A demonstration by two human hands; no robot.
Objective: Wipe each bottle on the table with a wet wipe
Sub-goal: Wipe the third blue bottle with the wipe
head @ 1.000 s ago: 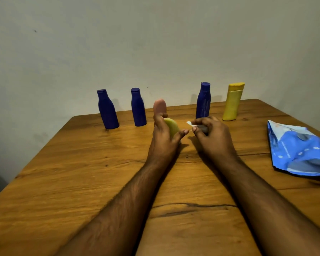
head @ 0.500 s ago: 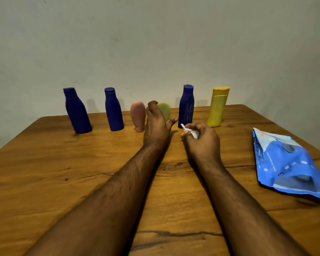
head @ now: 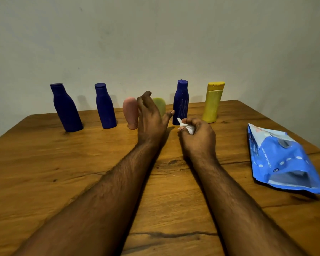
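The wooden counter (head: 44, 163) fills the lower view, a warm brown slab with strong grain, dark knots and a long crack near its front edge. It stands against a plain pale wall (head: 155, 43).

On the right of the counter lies the wet-wipe pack (head: 283, 159), a flat, glossy blue plastic pouch with white dots and small print, its near end crumpled; what it holds cannot be seen.

Six bottles stand in a row along the far edge, all capped, all opaque, so their contents cannot be told. From the left: a broad-shouldered dark blue bottle (head: 67, 109) that narrows to its cap; a slimmer second dark blue bottle (head: 105, 108); a small rounded pink bottle (head: 130, 112) standing on its cap; a small pale green bottle (head: 160, 106), rounded on top and partly hidden behind the left hand; a third dark blue bottle (head: 181, 102) with faint pale streaks down its side; and a tall yellow bottle (head: 212, 102) with a flat cap, matte and slightly flared.

The left hand (head: 151, 119) is raised just in front of the green bottle, fingers loosely curved and apart, thumb stretched toward the streaked blue bottle; whether it touches the green bottle cannot be told, and it grips nothing visible.

The right hand (head: 198, 135) sits just beside it, low over the counter, fingers curled tight around a crumpled white wet wipe (head: 187, 127), a corner of which pokes up between thumb and forefinger.
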